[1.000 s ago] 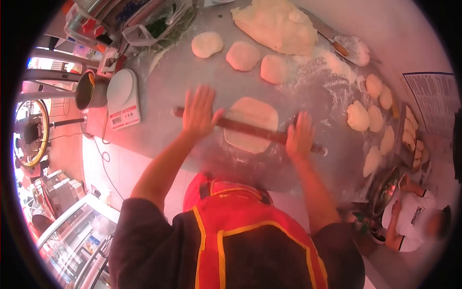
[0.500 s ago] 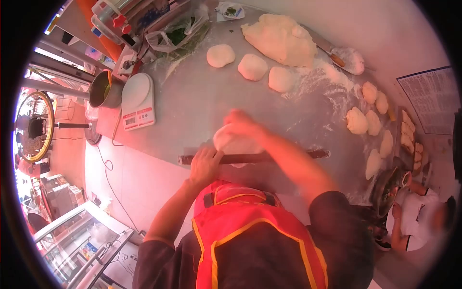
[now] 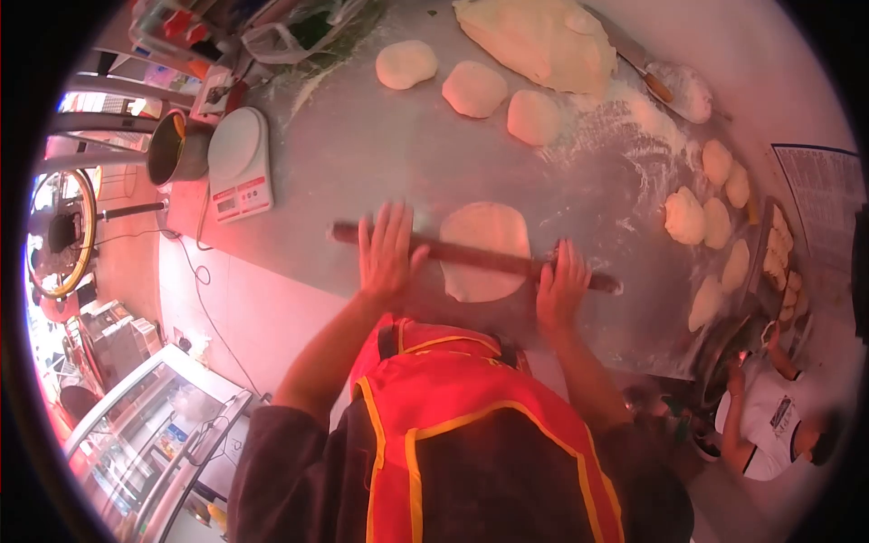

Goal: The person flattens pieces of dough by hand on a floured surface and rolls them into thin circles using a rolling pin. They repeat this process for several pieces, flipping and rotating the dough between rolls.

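A dark wooden rolling pin point(image 3: 482, 258) lies slantwise across a flattened round of dough point(image 3: 486, 224) near the table's front edge. On the pin's left part rests my left hand point(image 3: 386, 253), its fingers stretched out and spread. My right hand point(image 3: 562, 285) lies on the pin's right part, also with outstretched fingers. The dough shows above and below the pin, between my two hands, and neither hand touches it.
Three dough balls point(image 3: 475, 89) sit farther back, by a large dough mass point(image 3: 543, 45) and a knife point(image 3: 657, 87). A white scale point(image 3: 241, 163) stands left beside a metal pot point(image 3: 177, 149). Smaller dough pieces point(image 3: 685, 216) line the right; a person point(image 3: 769, 407) works there with a pan.
My right hand has left the dough and moved right onto the rolling pin. The pin now lies across the dough and slants. The dough looks wider, and the whole view has shifted slightly.
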Motion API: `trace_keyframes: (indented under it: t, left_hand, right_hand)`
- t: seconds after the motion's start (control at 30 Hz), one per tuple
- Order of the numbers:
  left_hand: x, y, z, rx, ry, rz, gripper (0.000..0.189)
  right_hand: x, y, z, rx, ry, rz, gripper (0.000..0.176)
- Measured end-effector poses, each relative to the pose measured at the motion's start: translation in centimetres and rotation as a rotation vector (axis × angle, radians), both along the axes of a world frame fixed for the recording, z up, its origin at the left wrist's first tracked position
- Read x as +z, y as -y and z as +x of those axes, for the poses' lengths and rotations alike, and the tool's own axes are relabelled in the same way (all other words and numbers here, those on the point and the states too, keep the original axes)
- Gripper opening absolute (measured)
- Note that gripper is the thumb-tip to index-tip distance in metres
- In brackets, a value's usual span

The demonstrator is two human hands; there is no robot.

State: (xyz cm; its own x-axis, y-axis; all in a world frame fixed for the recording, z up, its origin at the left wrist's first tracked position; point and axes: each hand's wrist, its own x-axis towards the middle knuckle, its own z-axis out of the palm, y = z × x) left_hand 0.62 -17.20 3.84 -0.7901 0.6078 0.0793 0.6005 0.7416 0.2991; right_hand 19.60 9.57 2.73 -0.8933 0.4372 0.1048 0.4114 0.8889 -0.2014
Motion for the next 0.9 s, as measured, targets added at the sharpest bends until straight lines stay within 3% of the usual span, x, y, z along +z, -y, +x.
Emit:
trace_keyframes:
  t: [0.1, 0.27, 0.37, 0.43, 0.5, 0.6, 0.63, 0.73, 0.9]
  left_hand:
    - [0.4, -5.3, -6.8, -0.043, -0.013, -0.123, 0.064]
    - [-0.2, -13.2, -17.1, -0.064, -0.307, 0.019, 0.06]
    - [0.3, -10.5, -13.9, -0.116, -0.257, 0.042, 0.062]
    - [-0.3, -5.0, -7.9, -0.113, -0.087, -0.061, 0.062]
    - [0.0, -0.4, -2.4, -0.126, 0.008, 0.074, 0.06]
    - [-2.5, -1.2, -6.1, -0.219, -0.035, -0.057, 0.056]
    - [-1.0, -3.4, -8.1, -0.153, -0.084, 0.072, 0.053]
    - [0.1, -4.2, -7.6, -0.149, -0.221, -0.023, 0.054]
    - [0.0, 4.4, 1.5, -0.145, 0.096, -0.09, 0.072]
  right_hand:
    - [-0.1, -4.4, -7.7, -0.03, 0.015, 0.105, 0.054]
    - [0.3, -11.6, -17.1, -0.099, -0.073, 0.224, 0.058]
    - [0.4, -9.2, -13.9, 0.017, -0.158, -0.012, 0.059]
    - [-0.3, -4.4, -7.3, -0.005, -0.051, -0.017, 0.058]
    - [1.6, 0.2, -1.2, 0.035, -0.014, -0.162, 0.055]
    - [1.0, -2.4, -2.1, 0.018, 0.242, -0.045, 0.052]
    - [1.2, -4.3, -3.9, -0.035, 0.092, 0.078, 0.049]
    - [0.7, -3.3, -3.5, -0.076, 0.05, 0.025, 0.05]
    - [0.6, 4.8, 6.8, -0.056, 0.001, -0.051, 0.061]
